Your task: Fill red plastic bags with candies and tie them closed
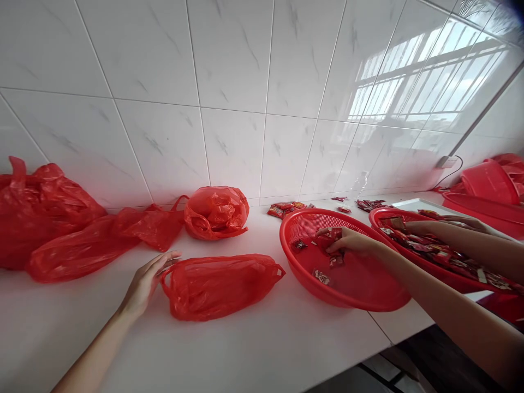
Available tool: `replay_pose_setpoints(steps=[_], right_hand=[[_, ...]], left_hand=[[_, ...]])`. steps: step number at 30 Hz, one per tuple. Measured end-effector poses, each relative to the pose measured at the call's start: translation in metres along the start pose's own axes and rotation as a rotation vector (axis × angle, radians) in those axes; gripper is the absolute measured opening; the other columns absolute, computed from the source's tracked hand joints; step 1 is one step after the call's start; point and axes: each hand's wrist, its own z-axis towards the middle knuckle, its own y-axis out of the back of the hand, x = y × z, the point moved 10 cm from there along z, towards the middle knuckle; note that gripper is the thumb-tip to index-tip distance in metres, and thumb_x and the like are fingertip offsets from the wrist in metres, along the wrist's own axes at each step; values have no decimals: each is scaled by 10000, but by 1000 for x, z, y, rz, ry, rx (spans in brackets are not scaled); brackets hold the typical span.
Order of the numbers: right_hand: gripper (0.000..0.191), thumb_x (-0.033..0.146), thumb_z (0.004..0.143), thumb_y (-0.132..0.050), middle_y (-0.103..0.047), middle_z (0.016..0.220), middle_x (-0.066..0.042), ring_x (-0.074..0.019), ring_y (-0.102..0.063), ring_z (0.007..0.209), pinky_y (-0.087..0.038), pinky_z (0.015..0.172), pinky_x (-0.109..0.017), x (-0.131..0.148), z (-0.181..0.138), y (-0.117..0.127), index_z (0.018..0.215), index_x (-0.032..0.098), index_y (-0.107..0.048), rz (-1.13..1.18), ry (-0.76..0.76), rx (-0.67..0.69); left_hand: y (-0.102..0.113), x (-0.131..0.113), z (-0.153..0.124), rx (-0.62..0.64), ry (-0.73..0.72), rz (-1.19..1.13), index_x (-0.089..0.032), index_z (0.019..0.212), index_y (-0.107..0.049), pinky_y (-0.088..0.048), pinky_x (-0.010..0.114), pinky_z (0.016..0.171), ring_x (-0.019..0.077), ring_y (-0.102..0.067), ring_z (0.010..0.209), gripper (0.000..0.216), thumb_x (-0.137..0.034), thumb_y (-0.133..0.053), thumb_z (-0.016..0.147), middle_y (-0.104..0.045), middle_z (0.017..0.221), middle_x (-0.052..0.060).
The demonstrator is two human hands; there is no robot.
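Observation:
My left hand (pixel 144 284) lies on the white counter (pixel 245 349) with fingers stretched out, touching the handle end of a filled red plastic bag (pixel 219 285). My right hand (pixel 347 242) reaches into a red plastic basket (pixel 347 284) and its fingers are closed on a few small red wrapped packets (pixel 331 240). Other loose packets (pixel 321 277) lie in the basket's bottom.
Several more red bags (pixel 216 213) rest against the tiled wall at the left (pixel 45 218). Another person's arm (pixel 450 229) reaches over a second red basket (pixel 429 256) full of packets. Loose packets (pixel 286 209) lie by the wall. Red tubs (pixel 489 183) stand far right. The counter edge drops away at the lower right.

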Motion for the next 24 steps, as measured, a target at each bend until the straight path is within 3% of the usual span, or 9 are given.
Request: replay_pose_setpoints(steps=[4, 8, 11, 13, 15, 20, 24], right_hand=[[693, 133, 547, -822, -730, 797, -35, -181, -675, 669, -536, 580, -270, 24, -1, -2, 1213, 147, -631, 83, 63, -14], [655, 139, 573, -827, -736, 856, -41, -189, -681, 764, -553, 689, -300, 90, -12, -25, 1200, 158, -639, 115, 284, -50], [624, 157, 587, -827, -734, 994, -63, -213, -678, 895, -555, 772, -324, 144, -21, -67, 1185, 164, -652, 31, 468, -54], [607, 158, 594, -815, -696, 1161, -78, -227, -668, 963, -555, 797, -331, 174, -25, -108, 1179, 171, -656, -24, 609, -1], [585, 152, 651, -767, -692, 1157, -58, -219, -665, 964, -550, 799, -321, 191, -26, -153, 1220, 189, -638, -154, 730, 59], [667, -58, 657, -566, -656, 1205, -53, -200, -625, 1071, -494, 901, -282, 189, -26, -261, 1254, 232, -629, -586, 1027, 229], [652, 19, 720, -650, -607, 1259, -115, -243, -622, 1065, -512, 839, -303, 154, -8, -312, 1335, 225, -582, -850, 992, 363]], left_hand=[[4, 4, 1, -20, 12, -73, -174, 1120, -694, -439, 411, 1086, 307, -566, 1261, 548, -610, -648, 790, -663, 1298, 109], [3, 3, 0, -37, 7, -139, -184, 1072, -720, -464, 403, 1048, 306, -596, 1211, 515, -594, -695, 761, -696, 1225, 100], [2, -3, -2, -50, -30, -180, -183, 1046, -730, -476, 398, 1026, 304, -614, 1178, 479, -566, -711, 759, -697, 1216, 101], [1, -6, -3, -51, -46, -195, -181, 1050, -728, -476, 399, 1021, 299, -619, 1162, 459, -542, -715, 767, -693, 1214, 104], [1, -8, -5, -44, -55, -196, -179, 1065, -724, -471, 396, 1021, 291, -618, 1154, 448, -525, -711, 781, -688, 1214, 105], [-2, -15, -10, -32, -86, -183, -178, 1074, -717, -471, 387, 1000, 275, -616, 1128, 427, -506, -698, 800, -677, 1202, 104], [-6, -23, -13, -12, -125, -171, -178, 1089, -710, -458, 395, 1016, 272, -610, 1136, 410, -489, -681, 823, -667, 1199, 104]])
